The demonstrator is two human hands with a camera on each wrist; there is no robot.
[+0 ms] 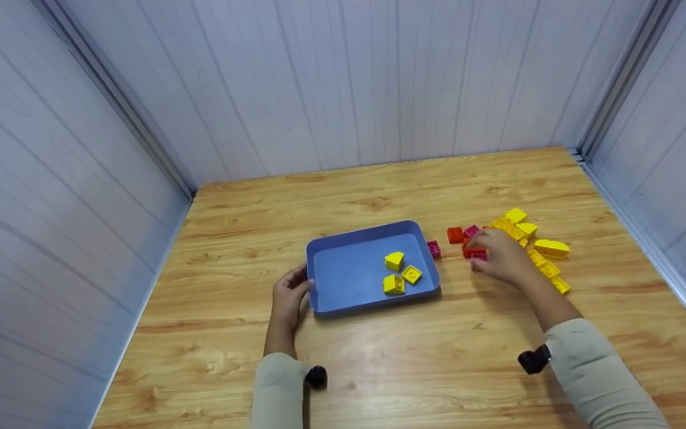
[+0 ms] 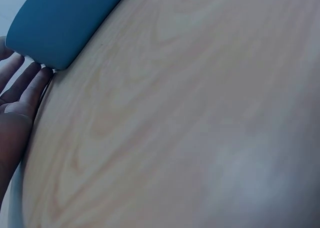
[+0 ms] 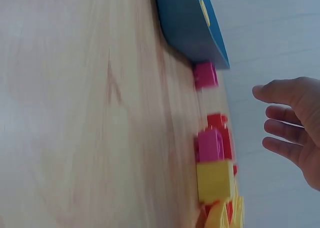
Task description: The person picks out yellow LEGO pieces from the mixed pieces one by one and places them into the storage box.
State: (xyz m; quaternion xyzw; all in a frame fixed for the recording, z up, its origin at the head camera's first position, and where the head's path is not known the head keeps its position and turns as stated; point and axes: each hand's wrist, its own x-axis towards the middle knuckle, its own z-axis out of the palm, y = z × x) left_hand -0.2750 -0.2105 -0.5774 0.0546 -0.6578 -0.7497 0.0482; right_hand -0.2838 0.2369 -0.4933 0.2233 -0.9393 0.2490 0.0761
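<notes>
My left hand (image 1: 286,301) is at the left end of a shallow blue tray (image 1: 343,307), thumb at the rim and fingers along the outer wall. In the left wrist view its fingertips (image 2: 42,78) touch the tray's lower edge. Inside the tray lie several yellow toy building bricks (image 1: 394,285). My right hand (image 1: 501,256) hovers over red bricks (image 1: 455,235) and pink bricks (image 1: 471,231), partly hiding them. The right wrist view shows its thumb and fingers (image 3: 282,131) apart, with nothing between them.
Several loose yellow bricks (image 1: 551,248) spread out right of my right hand. One pink brick (image 1: 433,249) sits against the tray's right wall. The wooden table (image 1: 379,369) is enclosed by pale panel walls (image 1: 373,83) at the back and both sides.
</notes>
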